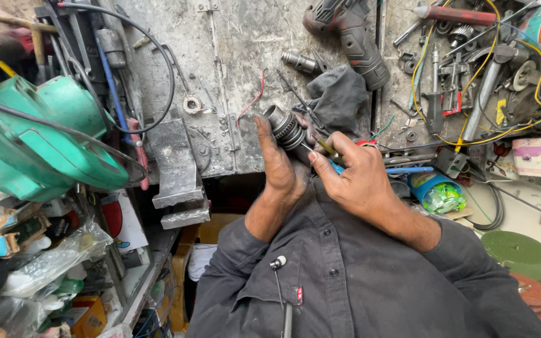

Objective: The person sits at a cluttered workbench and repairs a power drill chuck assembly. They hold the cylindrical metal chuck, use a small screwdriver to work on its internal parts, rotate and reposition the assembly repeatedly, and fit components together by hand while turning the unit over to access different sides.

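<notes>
My left hand (278,164) grips a dark metal geared motor part (284,126), held up over the front edge of a worn metal workbench (233,56). My right hand (353,176) pinches a thin tool with a yellowish handle (328,148), its tip set against the side of that part. Both hands touch each other near the part. The lower end of the part is hidden inside my left palm.
A green power tool housing (39,138) with a black cable sits at left. A dark rag (339,97), a cordless drill (352,37), yellow wires (471,134) and loose tools crowd the bench at right. Grinding discs (536,278) lie at lower right.
</notes>
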### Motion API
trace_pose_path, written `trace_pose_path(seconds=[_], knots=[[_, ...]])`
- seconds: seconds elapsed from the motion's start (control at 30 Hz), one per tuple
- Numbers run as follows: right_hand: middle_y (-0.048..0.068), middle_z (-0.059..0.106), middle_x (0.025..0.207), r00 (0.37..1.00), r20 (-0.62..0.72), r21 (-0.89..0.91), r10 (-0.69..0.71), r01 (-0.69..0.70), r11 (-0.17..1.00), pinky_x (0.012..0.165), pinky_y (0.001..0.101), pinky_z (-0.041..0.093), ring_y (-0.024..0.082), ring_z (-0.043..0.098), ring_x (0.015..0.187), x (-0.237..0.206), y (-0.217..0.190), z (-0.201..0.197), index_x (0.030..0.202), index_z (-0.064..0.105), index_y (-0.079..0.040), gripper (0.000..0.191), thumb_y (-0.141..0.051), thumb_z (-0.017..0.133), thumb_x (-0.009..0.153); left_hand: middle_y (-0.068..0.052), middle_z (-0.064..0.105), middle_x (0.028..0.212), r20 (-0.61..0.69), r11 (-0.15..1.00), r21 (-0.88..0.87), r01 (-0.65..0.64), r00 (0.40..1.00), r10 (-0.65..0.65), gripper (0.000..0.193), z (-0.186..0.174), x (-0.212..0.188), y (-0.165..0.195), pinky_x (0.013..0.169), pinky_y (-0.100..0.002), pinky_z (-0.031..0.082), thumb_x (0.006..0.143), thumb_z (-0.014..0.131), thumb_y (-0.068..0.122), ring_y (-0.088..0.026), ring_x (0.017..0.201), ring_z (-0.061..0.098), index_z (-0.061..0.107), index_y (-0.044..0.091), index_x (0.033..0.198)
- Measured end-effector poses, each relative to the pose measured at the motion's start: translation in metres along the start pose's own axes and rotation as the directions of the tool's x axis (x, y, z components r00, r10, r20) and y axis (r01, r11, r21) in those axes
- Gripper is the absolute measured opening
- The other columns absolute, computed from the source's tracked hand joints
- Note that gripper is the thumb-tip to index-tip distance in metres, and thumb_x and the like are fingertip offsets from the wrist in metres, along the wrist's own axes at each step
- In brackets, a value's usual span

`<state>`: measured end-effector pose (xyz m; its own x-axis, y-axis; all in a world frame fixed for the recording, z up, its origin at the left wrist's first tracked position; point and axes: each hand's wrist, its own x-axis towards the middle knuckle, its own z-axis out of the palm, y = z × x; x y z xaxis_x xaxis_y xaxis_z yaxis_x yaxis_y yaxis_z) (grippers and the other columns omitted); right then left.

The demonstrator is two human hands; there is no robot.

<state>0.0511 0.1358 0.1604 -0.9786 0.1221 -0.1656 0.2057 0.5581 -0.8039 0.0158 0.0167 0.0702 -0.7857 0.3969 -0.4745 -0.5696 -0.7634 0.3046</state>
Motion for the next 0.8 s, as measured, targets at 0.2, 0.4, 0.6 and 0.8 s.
trace_pose_path(seconds=[0.2,0.4,0.6,0.8], knots=[[0.015,0.062,0.070,1.000,-0.001,-0.020,0.019,-0.019,1.000,0.054,0.0375,0.045,0.029,0.062,0.058,-0.008,0.012,0.006,0.086,0.060,-0.001,0.023,-0.017,0.073,0.095,-0.007,0.055,0.091,-0.019,0.999,0.012,-0.052,0.998,0.052,0.067,0.001,-0.002,0.000,0.076,-0.034,0.047,0.104,0.040,0.071,-0.017,0.081,0.054,0.054,0.006,0.102],[0.004,0.066,0.078,0.997,-0.078,0.316,-0.028,0.051,0.947,0.063,0.0290,0.047,0.009,0.059,0.069,-0.035,0.069,0.029,0.093,0.061,-0.004,0.016,-0.014,0.073,0.096,-0.006,0.060,0.099,0.226,0.830,0.405,-0.383,0.922,0.315,0.070,0.005,-0.024,-0.005,0.079,-0.034,0.052,0.093,0.063,0.071,-0.017,0.087,0.060,0.055,0.005,0.114],[0.005,0.066,0.099,0.945,-0.267,0.451,-0.190,0.297,0.842,0.082,0.0277,0.050,0.009,0.062,0.091,-0.071,0.129,0.040,0.100,0.057,-0.007,0.024,-0.020,0.076,0.095,-0.010,0.064,0.098,0.612,0.365,0.533,-0.763,0.646,0.456,0.066,0.015,-0.028,-0.024,0.074,-0.032,0.054,0.078,0.089,0.050,-0.022,0.083,0.065,0.061,0.004,0.114],[0.004,0.067,0.100,0.957,-0.248,0.477,-0.149,0.255,0.841,0.082,0.0277,0.050,0.009,0.062,0.091,-0.086,0.145,0.028,0.100,0.058,-0.007,0.027,-0.024,0.077,0.095,-0.009,0.064,0.092,0.695,0.318,0.452,-0.833,0.553,0.459,0.069,0.025,-0.028,-0.032,0.065,-0.036,0.049,0.070,0.093,0.049,-0.025,0.078,0.061,0.061,0.004,0.111]])
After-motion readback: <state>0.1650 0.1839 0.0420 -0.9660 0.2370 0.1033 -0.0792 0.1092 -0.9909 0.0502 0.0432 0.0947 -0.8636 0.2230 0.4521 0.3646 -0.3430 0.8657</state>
